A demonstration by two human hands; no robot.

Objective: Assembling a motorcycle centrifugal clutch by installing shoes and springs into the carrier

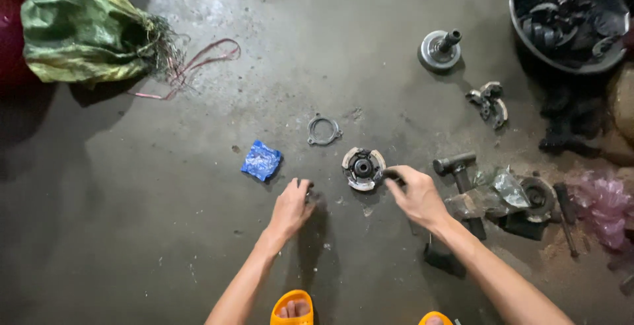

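On a stained concrete floor (165, 219), a round clutch shoe assembly (362, 168) lies flat near the middle, with pale curved shoes around a dark hub. The right hand (416, 196) reaches in from the lower right and touches the assembly's right rim; its fingers (395, 176) are curled closed around a small dark part, too small to identify. The left hand (290, 207) rests just left of the assembly, apart from it, with fingertips (300, 183) bent down onto the floor over something dark; whether it grips anything cannot be told.

A crumpled blue wrapper (261, 160) lies to the left of the left hand, and a thin metal ring plate (323, 130) sits just above the assembly. Toward the far edge of the floor stands a grey pulley with a shaft (440, 49), and to its right lies a small cluster of clutch shoes (489, 102). A black tub (568, 21) holding dark parts fills the far right corner. Just right of the right hand lies a hammer (459, 173), beside clear plastic wrapping (502, 189) and another round metal part (536, 197); pink plastic (604, 206) is at the right edge. A green woven sack (82, 24) with loose red cord (205, 57) occupies the far left corner. 2 orange sandals (292, 308) show at the near edge.
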